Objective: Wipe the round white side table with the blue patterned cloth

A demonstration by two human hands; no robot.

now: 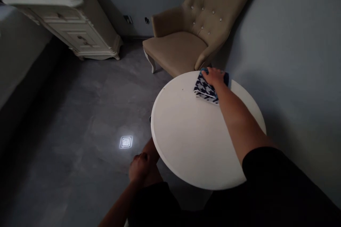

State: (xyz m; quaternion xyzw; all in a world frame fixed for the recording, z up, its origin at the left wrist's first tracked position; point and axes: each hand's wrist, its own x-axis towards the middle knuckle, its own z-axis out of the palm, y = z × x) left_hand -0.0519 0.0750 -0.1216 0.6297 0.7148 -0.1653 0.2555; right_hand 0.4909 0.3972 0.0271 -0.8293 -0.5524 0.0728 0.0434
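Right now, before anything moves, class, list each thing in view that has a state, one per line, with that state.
Right hand: laid on the cloth
Left hand: curled, low beside the table
Cloth: folded, lying on the tabletop
Table: standing upright
Armchair: upright, behind the table
Cabinet drawer: looks shut
Cabinet door: looks shut
Square light pattern: lit, on the floor
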